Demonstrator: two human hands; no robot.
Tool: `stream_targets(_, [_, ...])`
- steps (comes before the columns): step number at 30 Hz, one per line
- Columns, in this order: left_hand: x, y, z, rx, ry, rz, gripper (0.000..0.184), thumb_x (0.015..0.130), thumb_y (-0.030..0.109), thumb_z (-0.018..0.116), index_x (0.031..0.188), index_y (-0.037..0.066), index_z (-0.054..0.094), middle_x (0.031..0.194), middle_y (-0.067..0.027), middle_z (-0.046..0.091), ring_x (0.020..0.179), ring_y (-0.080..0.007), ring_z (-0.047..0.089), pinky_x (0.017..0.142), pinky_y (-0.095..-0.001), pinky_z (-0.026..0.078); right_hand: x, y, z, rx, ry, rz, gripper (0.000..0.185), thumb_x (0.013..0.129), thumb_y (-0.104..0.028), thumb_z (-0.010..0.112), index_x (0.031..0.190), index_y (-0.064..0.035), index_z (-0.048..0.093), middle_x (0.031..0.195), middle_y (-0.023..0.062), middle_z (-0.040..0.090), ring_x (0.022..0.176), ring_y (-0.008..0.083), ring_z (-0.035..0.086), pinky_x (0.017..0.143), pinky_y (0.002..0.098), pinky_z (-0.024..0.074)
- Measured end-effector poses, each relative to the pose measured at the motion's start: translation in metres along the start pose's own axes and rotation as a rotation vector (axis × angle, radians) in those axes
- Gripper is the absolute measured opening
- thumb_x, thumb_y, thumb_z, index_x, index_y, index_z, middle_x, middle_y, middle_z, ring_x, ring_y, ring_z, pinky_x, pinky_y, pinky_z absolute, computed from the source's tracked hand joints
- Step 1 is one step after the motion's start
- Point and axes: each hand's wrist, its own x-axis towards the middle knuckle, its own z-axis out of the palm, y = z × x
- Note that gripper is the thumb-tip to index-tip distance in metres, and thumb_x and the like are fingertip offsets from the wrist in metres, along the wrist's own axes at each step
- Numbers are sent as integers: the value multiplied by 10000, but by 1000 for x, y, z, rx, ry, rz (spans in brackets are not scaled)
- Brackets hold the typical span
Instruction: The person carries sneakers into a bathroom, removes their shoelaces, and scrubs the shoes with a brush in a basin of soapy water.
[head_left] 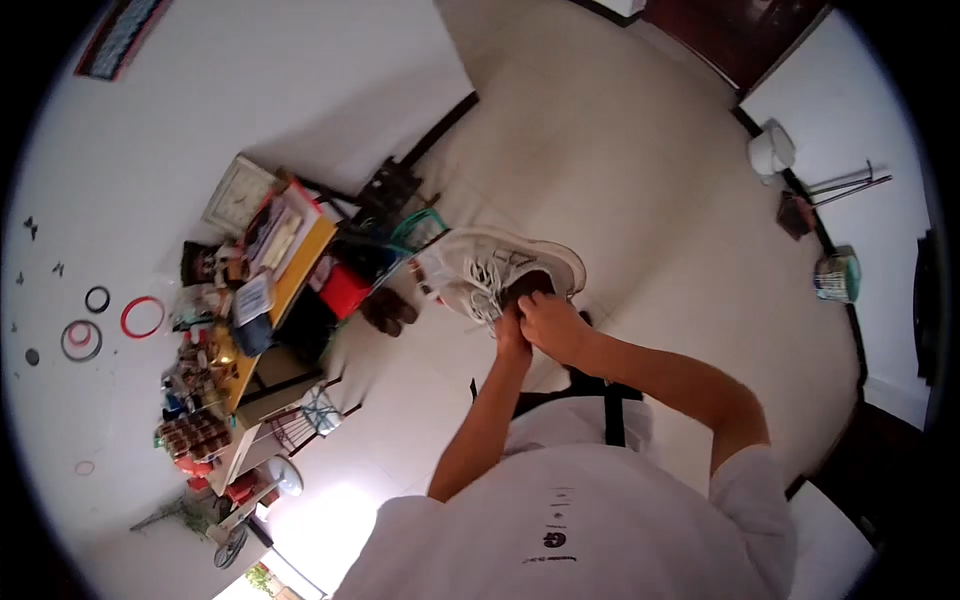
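Note:
A pair of white lace-up sneakers (478,262) shows in front of me, pressed close side by side, with pale laces and a dark brown patch at the opening of the right-hand one. At that opening my left hand (513,328) is closed, its fingertips partly hidden against the shoe. Right beside it, my right hand (555,328) is closed too, its knuckles up and its fingers curled over the edge of the opening. Both hands touch each other or nearly so. Whether a foot is inside the sneaker I cannot tell.
Left stands a cluttered yellow-edged desk (310,250) with a framed clock (240,196) and a red item (345,290). Brown shoes (388,312) lie on the tiled floor (640,170). A white fan (284,476) is lower left. By the right wall are a white pot (772,150), dustpan (796,215) and bucket (837,276).

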Motion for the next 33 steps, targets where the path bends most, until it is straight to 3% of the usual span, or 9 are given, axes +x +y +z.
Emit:
stream_targets(3, [-5, 27, 104, 308, 19, 114, 415, 968, 261, 594, 1277, -15, 611, 1176, -155, 667, 1018, -262, 650, 833, -397, 509, -23, 75, -41, 273, 213, 154, 281, 790, -43, 640, 1068, -3, 658, 1093, 183, 569, 1007, 362, 597, 842, 449, 529])
stream_targets(6, [28, 51, 166, 832, 107, 333, 396, 960, 238, 592, 1183, -86, 632, 1099, -228, 688, 979, -279, 666, 802, -404, 500, -21, 145, -94, 516, 265, 214, 259, 827, -65, 661, 1081, -13, 647, 1109, 162, 577, 1085, 333, 596, 904, 424, 531])
stream_targets(10, [71, 96, 245, 912, -74, 741, 303, 919, 171, 593, 961, -126, 635, 828, -313, 669, 808, -454, 680, 682, -444, 504, 19, 235, -144, 597, 481, 332, 228, 883, -13, 611, 1107, -31, 652, 1055, 131, 616, 895, 359, 657, 783, 424, 562])
stream_targets(11, [76, 113, 274, 1024, -45, 816, 270, 892, 157, 603, 950, -105, 637, 783, -291, 667, 789, -490, 663, 656, -468, 503, 33, 260, -151, 573, 547, 362, 217, 911, -43, 617, 1124, -39, 652, 1036, 136, 617, 854, 372, 653, 748, 432, 560])
stream_targets(17, [184, 184, 450, 1245, -182, 955, 230, 843, 149, 611, 841, -73, 672, 788, -284, 668, 795, -487, 650, 688, -534, 509, 112, 432, -199, 428, 570, 571, 318, 906, -212, 723, 1173, -55, 652, 998, 129, 598, 742, 298, 654, 686, 409, 547])
stream_targets(18, [192, 195, 476, 1283, -170, 988, 233, 843, 156, 614, 821, -67, 675, 788, -283, 667, 793, -487, 649, 692, -541, 511, 125, 455, -211, 455, 509, 629, 352, 896, -236, 731, 1188, -60, 647, 1020, 129, 600, 799, 309, 660, 710, 417, 553])
stream_targets(20, [226, 228, 535, 1397, -245, 934, 248, 838, 174, 630, 820, -68, 678, 797, -294, 662, 797, -486, 651, 699, -546, 513, 158, 514, -242, 496, 416, 725, 419, 876, -284, 749, 1219, -71, 637, 1065, 129, 605, 911, 331, 673, 759, 434, 564])
stream_targets(28, [362, 325, 731, 1532, -326, 802, 339, 872, 268, 668, 809, -65, 684, 820, -290, 669, 802, -472, 658, 735, -548, 526, 245, 745, -306, 434, 444, 651, 238, 899, -241, 717, 1074, -79, 712, 1008, 114, 633, 891, 328, 675, 754, 417, 559])
stream_targets(33, [467, 410, 857, 1692, -138, 809, 370, 890, 314, 655, 820, -47, 696, 859, -279, 681, 844, -461, 662, 769, -540, 523, 349, 935, -308, 453, 353, 515, 204, 919, -253, 693, 995, -64, 695, 974, 125, 643, 866, 342, 662, 743, 436, 541])
